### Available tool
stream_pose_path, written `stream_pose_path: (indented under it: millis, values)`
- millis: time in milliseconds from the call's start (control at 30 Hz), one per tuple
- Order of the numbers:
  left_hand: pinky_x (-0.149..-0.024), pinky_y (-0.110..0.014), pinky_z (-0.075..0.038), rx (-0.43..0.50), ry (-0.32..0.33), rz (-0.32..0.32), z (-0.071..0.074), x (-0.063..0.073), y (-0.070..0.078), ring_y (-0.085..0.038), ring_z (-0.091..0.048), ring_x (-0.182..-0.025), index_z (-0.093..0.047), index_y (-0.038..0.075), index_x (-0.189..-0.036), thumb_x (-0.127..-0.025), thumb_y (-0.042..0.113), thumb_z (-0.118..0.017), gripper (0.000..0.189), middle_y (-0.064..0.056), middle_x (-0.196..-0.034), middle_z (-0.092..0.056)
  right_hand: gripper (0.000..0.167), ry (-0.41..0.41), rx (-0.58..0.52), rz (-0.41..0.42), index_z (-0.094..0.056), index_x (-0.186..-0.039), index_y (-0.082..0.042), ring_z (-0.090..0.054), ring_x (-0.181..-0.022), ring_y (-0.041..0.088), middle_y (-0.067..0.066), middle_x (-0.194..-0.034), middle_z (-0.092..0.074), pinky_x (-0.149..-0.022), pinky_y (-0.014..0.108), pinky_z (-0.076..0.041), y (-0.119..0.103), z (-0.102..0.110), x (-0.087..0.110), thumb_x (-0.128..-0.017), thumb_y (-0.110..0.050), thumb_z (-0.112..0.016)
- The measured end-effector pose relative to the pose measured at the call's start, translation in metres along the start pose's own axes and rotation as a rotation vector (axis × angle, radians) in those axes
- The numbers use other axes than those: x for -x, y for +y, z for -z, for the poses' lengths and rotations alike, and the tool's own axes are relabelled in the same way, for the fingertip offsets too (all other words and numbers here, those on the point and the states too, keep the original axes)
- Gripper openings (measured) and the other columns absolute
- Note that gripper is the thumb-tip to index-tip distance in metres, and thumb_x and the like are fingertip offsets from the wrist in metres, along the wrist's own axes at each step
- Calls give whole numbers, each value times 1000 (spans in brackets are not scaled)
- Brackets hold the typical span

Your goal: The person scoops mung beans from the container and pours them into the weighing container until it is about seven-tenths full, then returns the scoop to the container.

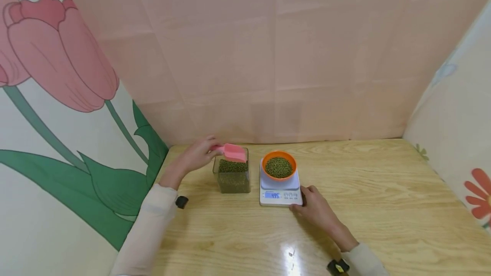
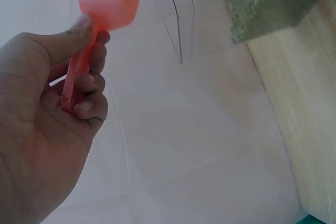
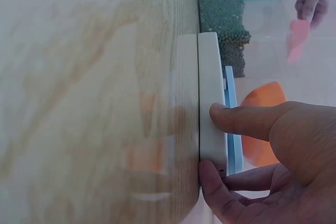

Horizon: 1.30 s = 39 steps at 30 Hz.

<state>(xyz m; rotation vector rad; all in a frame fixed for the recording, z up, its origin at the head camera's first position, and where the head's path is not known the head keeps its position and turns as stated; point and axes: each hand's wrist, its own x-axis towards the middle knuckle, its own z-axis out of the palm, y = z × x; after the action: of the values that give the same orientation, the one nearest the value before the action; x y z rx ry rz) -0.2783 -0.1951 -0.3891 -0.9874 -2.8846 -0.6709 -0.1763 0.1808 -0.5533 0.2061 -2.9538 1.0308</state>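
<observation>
My left hand (image 1: 199, 153) grips the handle of a pink scoop (image 1: 235, 153), its thumb along the top and fingers curled underneath. The scoop is above a clear container (image 1: 235, 183) partly filled with small green beans (image 1: 232, 165); no beans show in it. My right hand (image 1: 316, 206) holds the front right corner of a white kitchen scale (image 1: 264, 200), thumb on the front edge and fingers at the side. On the scale's platform sits an orange bowl (image 1: 294, 162) of green beans (image 1: 278, 168). Its lit display (image 1: 272, 196) seems to read 495.
The wooden table (image 1: 368, 182) meets a pink-covered wall (image 1: 276, 76) just behind the container and bowl. A wall with painted tulips (image 1: 57, 50) borders the left side, another painted wall the right. The container stands a little left of the scale.
</observation>
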Motion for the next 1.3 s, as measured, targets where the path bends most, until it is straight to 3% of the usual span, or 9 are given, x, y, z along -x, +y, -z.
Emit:
stream_pose_path:
  millis: [367, 733, 1067, 1300]
  values:
    - [-84, -39, -54, -73, -1, -31, 4, 7, -6, -20, -62, -93, -76, 0, -120, -105, 17, -68, 24, -9, -108, -67, 70, 0, 3, 4, -59, -139, 13, -54, -87, 21, 19, -109, -59, -71, 29, -49, 2, 0, 1, -86, -20, -91]
    - [-85, -38, -55, -211, -74, 1, 2, 6, -1, -21, -62, -94, -76, 0, -122, -107, 18, -66, 25, -10, -108, -66, 71, -1, 10, 7, -59, -140, 13, -54, -87, 21, 20, -110, -59, -71, 30, -50, 3, -1, 0, -86, -20, -91]
    - [-73, -31, -50, -264, -105, -37, -3, 1, -2, -16, -56, -84, -77, 2, -111, -107, 13, -65, 16, -8, -100, -64, 71, 8, 17, 14, -59, -140, 14, -55, -88, 22, 20, -110, -60, -73, 32, -51, 2, -1, 0, -85, -19, -91]
    - [-72, -29, -50, -313, -131, -26, -8, -2, -2, -15, -56, -82, -77, 4, -104, -106, 7, -66, 12, -5, -96, -63, 71, 7, 17, 14, -59, -140, 13, -55, -88, 22, 20, -110, -60, -73, 33, -52, 1, 0, 1, -85, -20, -91]
